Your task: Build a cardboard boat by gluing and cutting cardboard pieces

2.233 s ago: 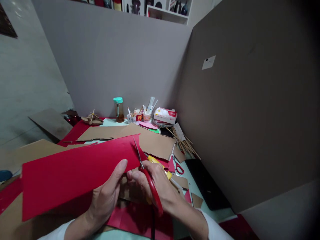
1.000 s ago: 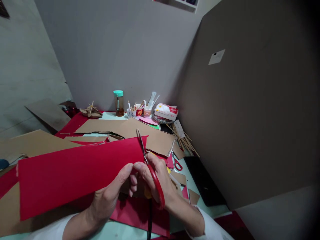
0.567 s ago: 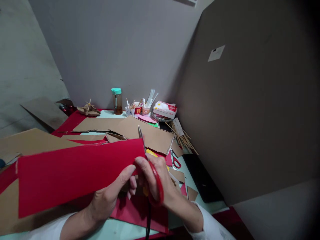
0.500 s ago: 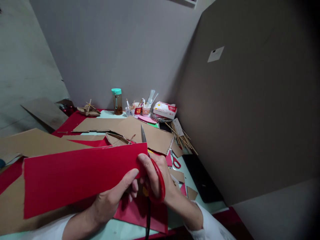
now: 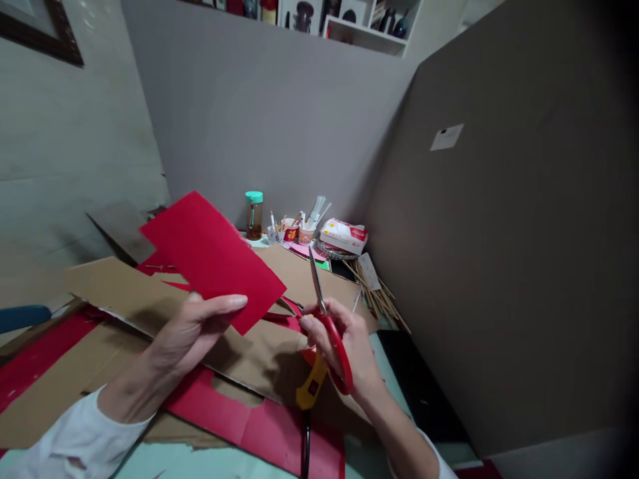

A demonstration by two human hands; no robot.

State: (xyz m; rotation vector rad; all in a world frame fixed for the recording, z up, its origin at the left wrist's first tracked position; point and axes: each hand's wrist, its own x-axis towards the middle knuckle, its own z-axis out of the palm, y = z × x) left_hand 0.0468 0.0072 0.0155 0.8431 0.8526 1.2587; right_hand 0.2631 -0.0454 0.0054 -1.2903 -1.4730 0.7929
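Card of red colour (image 5: 214, 256) is in the air above the table (image 5: 180, 460), and its long axis goes slantwise, from the upper left down to the lower right. The left hand (image 5: 187, 336) pinches it near its lower right end, with the thumb on the visible face. The right hand (image 5: 355, 342) grips the red scissors (image 5: 336, 339), whose blades point upward and slightly to the left.

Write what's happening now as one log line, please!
left hand: holds red card | right hand: holds scissors | scissors: apart from red card | below: cardboard
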